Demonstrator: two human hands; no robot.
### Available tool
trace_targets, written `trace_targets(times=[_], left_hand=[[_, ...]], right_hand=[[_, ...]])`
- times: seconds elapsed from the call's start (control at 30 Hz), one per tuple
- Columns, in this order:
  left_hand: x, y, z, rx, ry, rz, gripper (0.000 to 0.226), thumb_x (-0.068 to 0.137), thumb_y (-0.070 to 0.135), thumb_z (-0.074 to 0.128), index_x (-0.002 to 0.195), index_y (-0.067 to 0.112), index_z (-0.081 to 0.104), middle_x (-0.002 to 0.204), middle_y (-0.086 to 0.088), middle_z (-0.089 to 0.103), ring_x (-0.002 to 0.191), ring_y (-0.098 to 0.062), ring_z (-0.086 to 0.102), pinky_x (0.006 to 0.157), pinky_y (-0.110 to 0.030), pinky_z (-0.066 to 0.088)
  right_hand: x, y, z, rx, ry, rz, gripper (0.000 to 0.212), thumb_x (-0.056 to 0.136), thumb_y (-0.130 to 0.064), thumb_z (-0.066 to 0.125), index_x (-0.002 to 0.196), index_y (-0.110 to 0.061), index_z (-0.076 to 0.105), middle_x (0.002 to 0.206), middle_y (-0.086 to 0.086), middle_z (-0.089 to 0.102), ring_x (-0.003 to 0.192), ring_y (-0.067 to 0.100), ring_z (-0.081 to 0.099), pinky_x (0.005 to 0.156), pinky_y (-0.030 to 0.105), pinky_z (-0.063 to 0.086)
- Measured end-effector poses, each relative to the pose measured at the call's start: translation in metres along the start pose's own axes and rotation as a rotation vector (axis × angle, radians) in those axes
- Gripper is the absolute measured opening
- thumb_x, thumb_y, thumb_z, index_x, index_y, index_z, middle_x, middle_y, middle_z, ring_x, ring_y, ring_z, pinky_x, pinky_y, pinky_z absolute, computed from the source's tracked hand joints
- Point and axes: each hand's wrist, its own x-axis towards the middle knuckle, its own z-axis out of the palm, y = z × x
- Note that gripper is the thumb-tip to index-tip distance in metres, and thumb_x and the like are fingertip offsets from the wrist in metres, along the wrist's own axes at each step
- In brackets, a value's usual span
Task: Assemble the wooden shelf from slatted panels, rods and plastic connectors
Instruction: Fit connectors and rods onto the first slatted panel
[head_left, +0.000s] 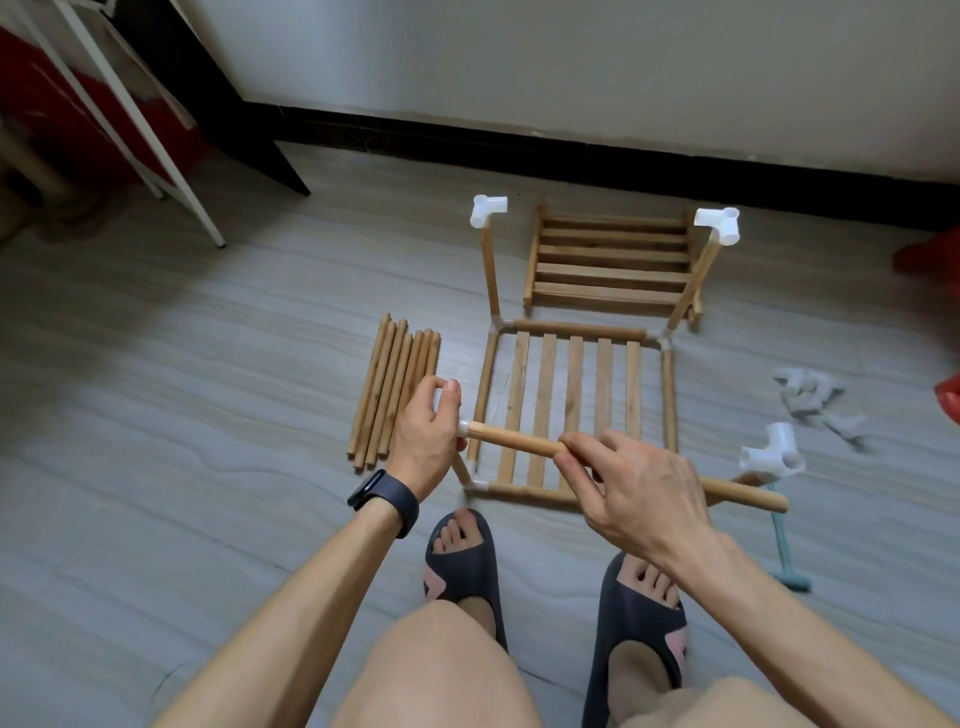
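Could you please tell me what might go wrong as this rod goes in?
The rod, gripped mid-length by the right hand, may enter the connector in the left hand askew and jam. Sideways force could lever the post beneath it loose. The rod's free end could knock the right connector.

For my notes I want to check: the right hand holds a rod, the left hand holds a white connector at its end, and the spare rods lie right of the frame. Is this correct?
One detail is wrong: the spare rods lie left of the frame, not right; the head view shows it. The right hand holds a rod, the left hand the white connector.
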Motion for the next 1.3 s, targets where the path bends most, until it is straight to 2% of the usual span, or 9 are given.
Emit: trace_targets(times=[0.27, 0.47, 0.57, 0.8, 0.87, 0.97, 1.07, 1.2, 1.3], left_hand=[[0.004, -0.012, -0.004, 0.001, 0.042, -0.021, 0.034, 0.107, 0.036, 0.039, 0.097, 0.006, 0.052, 0.073, -0.003, 0.049, 0.063, -0.015, 0.055, 0.051, -0.014, 0.047], [0.000, -0.021, -0.017, 0.038, 0.063, -0.046, 0.028, 0.106, 0.038, 0.039, 0.092, 0.017, 0.050, 0.070, 0.003, 0.052, 0.061, -0.010, 0.056, 0.064, -0.036, 0.056], [0.001, -0.022, -0.025, 0.050, 0.056, -0.079, 0.029, 0.106, 0.040, 0.039, 0.092, 0.017, 0.049, 0.074, -0.002, 0.056, 0.066, -0.017, 0.064, 0.067, -0.040, 0.060], [0.001, -0.015, -0.029, 0.118, -0.027, -0.102, 0.028, 0.107, 0.039, 0.035, 0.091, 0.021, 0.049, 0.082, -0.004, 0.062, 0.075, -0.018, 0.067, 0.074, -0.045, 0.057], [0.000, -0.012, -0.028, 0.145, -0.039, -0.106, 0.027, 0.107, 0.039, 0.035, 0.091, 0.022, 0.050, 0.085, -0.004, 0.064, 0.080, -0.022, 0.066, 0.077, -0.047, 0.057], [0.002, -0.006, -0.029, 0.324, -0.043, -0.046, 0.026, 0.107, 0.035, 0.034, 0.091, 0.023, 0.049, 0.087, -0.002, 0.059, 0.082, -0.024, 0.061, 0.077, -0.046, 0.055], [0.011, 0.003, -0.027, 0.558, -0.052, 0.108, 0.018, 0.106, 0.027, 0.038, 0.095, 0.023, 0.051, 0.093, 0.000, 0.054, 0.083, -0.020, 0.056, 0.079, -0.044, 0.053], [0.024, 0.036, -0.011, 0.883, -0.249, 0.205, 0.022, 0.104, 0.036, 0.041, 0.114, 0.026, 0.057, 0.109, 0.002, 0.059, 0.090, -0.016, 0.057, 0.081, -0.040, 0.054], [0.027, 0.085, 0.014, 0.956, -0.456, 0.249, 0.029, 0.103, 0.039, 0.044, 0.128, 0.026, 0.054, 0.122, 0.003, 0.058, 0.104, -0.016, 0.057, 0.090, -0.038, 0.053]], right_hand=[[0.021, -0.012, 0.002, -0.089, -0.014, -0.123, 0.039, 0.101, -0.057, 0.028, 0.102, -0.035, 0.060, 0.065, -0.009, 0.048, 0.049, 0.010, 0.047, 0.039, 0.023, 0.037], [0.033, -0.023, 0.006, -0.148, -0.051, -0.173, 0.045, 0.100, -0.060, 0.022, 0.097, -0.035, 0.059, 0.063, -0.010, 0.045, 0.047, 0.008, 0.043, 0.041, 0.018, 0.020], [0.038, -0.031, 0.005, -0.177, -0.074, -0.191, 0.048, 0.101, -0.061, 0.016, 0.105, -0.036, 0.057, 0.069, -0.010, 0.049, 0.053, 0.011, 0.050, 0.042, 0.021, 0.032], [0.034, -0.026, -0.009, -0.092, -0.188, -0.149, 0.042, 0.101, -0.060, 0.029, 0.125, -0.038, 0.055, 0.092, -0.013, 0.053, 0.084, 0.010, 0.051, 0.077, 0.032, 0.049], [0.027, -0.012, -0.019, -0.004, -0.112, -0.129, 0.045, 0.099, -0.060, 0.033, 0.128, -0.036, 0.057, 0.102, -0.013, 0.056, 0.095, 0.008, 0.050, 0.086, 0.033, 0.048], [0.011, 0.020, -0.045, 0.135, 0.193, 0.036, 0.042, 0.096, -0.053, 0.045, 0.125, -0.027, 0.062, 0.113, -0.006, 0.058, 0.105, 0.008, 0.049, 0.084, 0.029, 0.043], [-0.006, 0.058, -0.066, 0.241, 0.409, 0.361, 0.044, 0.095, -0.051, 0.050, 0.125, -0.021, 0.059, 0.120, -0.003, 0.055, 0.112, 0.013, 0.045, 0.087, 0.031, 0.038], [-0.020, 0.094, -0.063, 0.584, 0.282, 0.739, 0.053, 0.097, -0.050, 0.054, 0.136, -0.014, 0.049, 0.135, 0.005, 0.053, 0.125, 0.022, 0.049, 0.101, 0.039, 0.042], [-0.030, 0.109, -0.049, 0.830, 0.187, 0.839, 0.054, 0.098, -0.050, 0.053, 0.137, -0.014, 0.049, 0.130, 0.002, 0.056, 0.114, 0.017, 0.053, 0.094, 0.034, 0.042]])
